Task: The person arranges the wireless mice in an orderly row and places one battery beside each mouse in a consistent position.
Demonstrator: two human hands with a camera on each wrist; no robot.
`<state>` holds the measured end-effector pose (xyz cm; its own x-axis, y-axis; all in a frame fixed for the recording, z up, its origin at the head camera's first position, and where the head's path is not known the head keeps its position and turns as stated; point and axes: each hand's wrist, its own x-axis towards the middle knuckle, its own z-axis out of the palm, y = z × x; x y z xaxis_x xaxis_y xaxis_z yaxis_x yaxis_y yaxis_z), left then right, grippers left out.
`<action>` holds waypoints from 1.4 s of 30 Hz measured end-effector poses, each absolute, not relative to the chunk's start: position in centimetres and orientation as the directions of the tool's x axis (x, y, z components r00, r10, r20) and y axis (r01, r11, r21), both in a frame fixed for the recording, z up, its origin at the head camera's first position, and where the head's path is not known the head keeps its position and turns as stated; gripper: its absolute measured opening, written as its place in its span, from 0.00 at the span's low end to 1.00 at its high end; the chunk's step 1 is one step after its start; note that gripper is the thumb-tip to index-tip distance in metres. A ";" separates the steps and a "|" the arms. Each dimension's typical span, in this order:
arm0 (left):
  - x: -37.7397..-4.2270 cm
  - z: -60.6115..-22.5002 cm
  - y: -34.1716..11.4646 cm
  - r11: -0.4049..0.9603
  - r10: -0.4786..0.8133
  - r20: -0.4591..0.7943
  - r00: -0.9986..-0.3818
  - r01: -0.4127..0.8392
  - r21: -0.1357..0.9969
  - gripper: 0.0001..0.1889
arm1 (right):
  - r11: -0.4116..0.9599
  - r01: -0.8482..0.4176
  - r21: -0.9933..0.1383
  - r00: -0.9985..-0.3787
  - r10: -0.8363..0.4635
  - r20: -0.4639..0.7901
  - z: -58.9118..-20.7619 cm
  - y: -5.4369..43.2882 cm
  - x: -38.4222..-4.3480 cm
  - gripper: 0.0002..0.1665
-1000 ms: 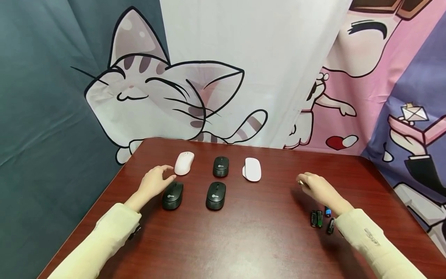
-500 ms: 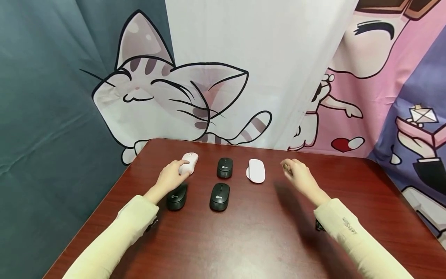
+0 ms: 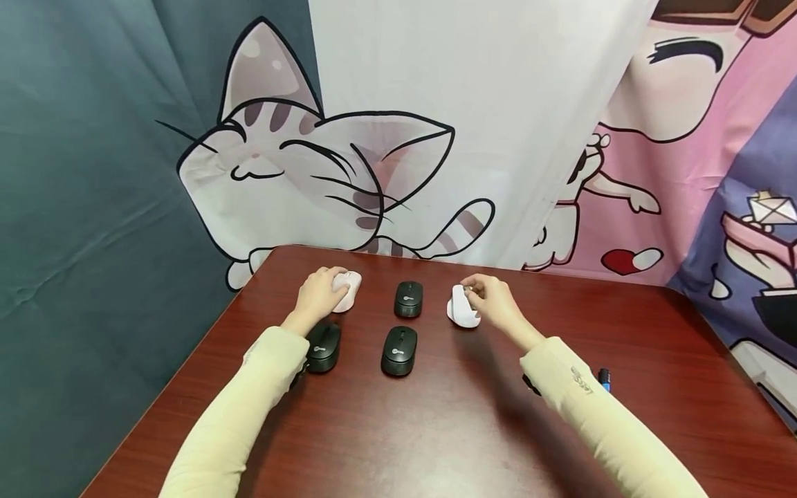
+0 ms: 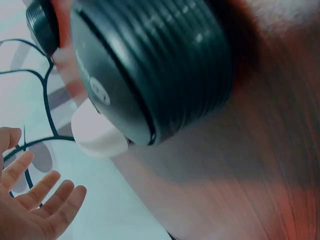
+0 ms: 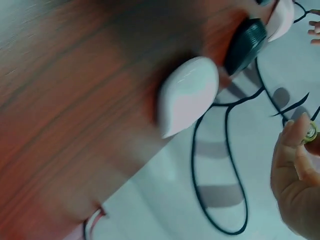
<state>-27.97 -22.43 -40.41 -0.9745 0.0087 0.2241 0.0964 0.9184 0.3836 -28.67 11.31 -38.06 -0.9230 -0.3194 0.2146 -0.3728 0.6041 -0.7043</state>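
My left hand (image 3: 319, 294) is at the left side of a pale pinkish-white mouse (image 3: 349, 290), overlapping it in the head view. In the left wrist view its fingers (image 4: 62, 197) are spread and stand apart from that mouse (image 4: 97, 132). My right hand (image 3: 496, 303) is raised over the right edge of a white mouse (image 3: 461, 311). Between its thumb and fingers it pinches a small battery (image 5: 311, 132), whose round end shows in the right wrist view; the rest is hidden by the hand.
Two black mice, a back one (image 3: 408, 299) and a front one (image 3: 399, 351), stand mid-table. Another black mouse (image 3: 324, 347) lies beneath my left wrist. A blue-and-black battery (image 3: 605, 379) shows beyond my right sleeve. A printed cat curtain (image 3: 398, 69) hangs behind the table.
My left hand has moved right and forward to the pinkish-white mouse. My right hand, with the battery, has travelled left from beyond the battery group to the white mouse.
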 end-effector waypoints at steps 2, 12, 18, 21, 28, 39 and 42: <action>-28.4 -40.4 -22.5 0.921 0.009 0.227 -0.974 0.097 0.376 0.21 | 0.601 -0.379 -0.704 -0.920 -0.329 0.214 -37.7 10.2 -28.8 0.12; -30.4 -39.9 -22.6 0.926 -0.016 0.156 -0.988 0.045 0.375 0.21 | 0.532 -0.304 -0.790 -0.936 -0.321 0.144 -36.1 2.6 -30.6 0.11; -31.1 -39.9 -22.6 0.928 -0.062 0.089 -0.994 -0.024 0.371 0.20 | 0.494 -0.225 -0.840 -0.953 -0.292 0.083 -36.4 -1.3 -31.7 0.10; -31.2 -40.1 -22.7 0.934 -0.069 0.065 -0.996 -0.042 0.354 0.20 | 0.452 -0.160 -0.877 -0.960 -0.280 0.030 -36.7 -2.9 -32.1 0.10; -31.3 -40.6 -22.1 0.944 -0.082 0.064 -0.995 -0.057 0.325 0.20 | 0.480 -0.051 -0.876 -0.968 -0.241 -0.075 -38.8 -5.6 -33.2 0.08; -31.5 -40.9 -20.5 0.940 -0.124 0.070 -0.990 -0.095 0.328 0.19 | 0.594 0.063 -0.802 -0.954 -0.200 -0.223 -41.6 -7.9 -34.8 0.10; -31.5 -41.1 -20.2 0.941 -0.116 0.066 -0.991 -0.089 0.326 0.18 | 0.598 0.032 -0.801 -0.956 -0.217 -0.200 -44.6 -8.6 -36.7 0.11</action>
